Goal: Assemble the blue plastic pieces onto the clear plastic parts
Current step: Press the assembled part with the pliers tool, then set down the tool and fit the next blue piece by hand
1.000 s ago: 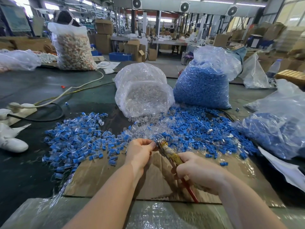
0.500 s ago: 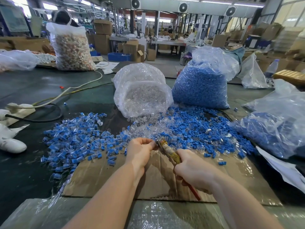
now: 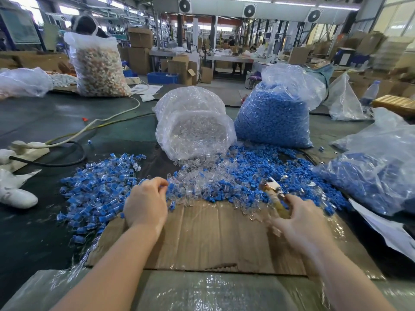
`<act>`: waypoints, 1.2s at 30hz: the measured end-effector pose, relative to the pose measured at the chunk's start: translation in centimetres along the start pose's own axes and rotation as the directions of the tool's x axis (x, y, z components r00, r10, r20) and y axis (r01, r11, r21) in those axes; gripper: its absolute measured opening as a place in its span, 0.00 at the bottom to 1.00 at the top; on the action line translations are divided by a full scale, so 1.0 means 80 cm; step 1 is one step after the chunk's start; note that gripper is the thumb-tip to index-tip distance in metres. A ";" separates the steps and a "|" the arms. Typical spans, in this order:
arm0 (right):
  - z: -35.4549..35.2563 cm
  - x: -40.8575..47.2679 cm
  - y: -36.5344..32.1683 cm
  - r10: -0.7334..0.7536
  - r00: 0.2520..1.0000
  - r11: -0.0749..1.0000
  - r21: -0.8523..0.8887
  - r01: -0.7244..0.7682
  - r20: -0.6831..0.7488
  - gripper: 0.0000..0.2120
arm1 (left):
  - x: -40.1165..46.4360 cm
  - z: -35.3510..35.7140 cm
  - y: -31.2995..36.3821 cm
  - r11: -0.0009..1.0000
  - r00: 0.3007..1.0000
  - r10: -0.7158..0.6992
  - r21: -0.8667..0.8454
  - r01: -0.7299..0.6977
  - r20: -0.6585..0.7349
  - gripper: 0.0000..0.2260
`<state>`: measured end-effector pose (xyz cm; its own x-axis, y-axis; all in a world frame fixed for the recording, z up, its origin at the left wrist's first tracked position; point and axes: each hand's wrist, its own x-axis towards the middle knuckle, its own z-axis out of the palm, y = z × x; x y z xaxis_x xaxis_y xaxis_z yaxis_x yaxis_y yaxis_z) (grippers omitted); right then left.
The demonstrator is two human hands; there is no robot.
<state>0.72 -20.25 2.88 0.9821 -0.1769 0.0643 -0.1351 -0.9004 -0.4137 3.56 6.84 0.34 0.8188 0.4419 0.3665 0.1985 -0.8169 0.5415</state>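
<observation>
The left hand (image 3: pixel 146 204) is curling its fingers loosely at the assembled pile (image 3: pixel 98 187) at nine o'clock; I cannot tell whether it grips a piece. The right hand (image 3: pixel 299 223) is gripping pliers (image 3: pixel 275 194) at three o'clock. Clear parts (image 3: pixel 197 185) and blue pieces (image 3: pixel 265 167) are lying mixed at twelve o'clock, beyond the cardboard (image 3: pixel 213 239) on the table (image 3: pixel 56 122).

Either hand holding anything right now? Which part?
Right hand holds the pliers-like tool by its handles, metal tip pointing away. Left hand is curled at the assembled pile; any piece in its grip cannot be told.
</observation>
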 end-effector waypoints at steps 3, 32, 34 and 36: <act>-0.002 0.004 0.024 0.075 0.996 0.983 -0.162 -0.083 -0.056 0.27 | 0.008 -0.001 -0.024 0.992 1.000 0.020 0.127 -0.020 0.004 0.09; -0.012 0.078 0.045 0.031 0.998 0.953 -0.300 -0.046 -0.052 0.13 | -0.054 0.066 0.035 0.902 0.866 0.432 -0.090 -0.423 0.254 0.19; -0.009 0.088 0.047 0.044 0.999 0.942 -0.331 -0.045 -0.010 0.19 | -0.055 0.067 0.034 0.898 0.866 0.439 -0.112 -0.425 0.239 0.17; -0.006 0.094 0.048 0.031 0.999 0.927 -0.374 -0.026 0.007 0.23 | -0.056 0.066 0.033 0.898 0.870 0.439 -0.127 -0.421 0.223 0.16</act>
<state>7.53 -25.22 2.19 0.9784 -0.2017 0.0449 -0.1997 -0.9788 -0.0460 3.30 0.74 -3.85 0.9199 -0.0571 0.3879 -0.2346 -0.8729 0.4279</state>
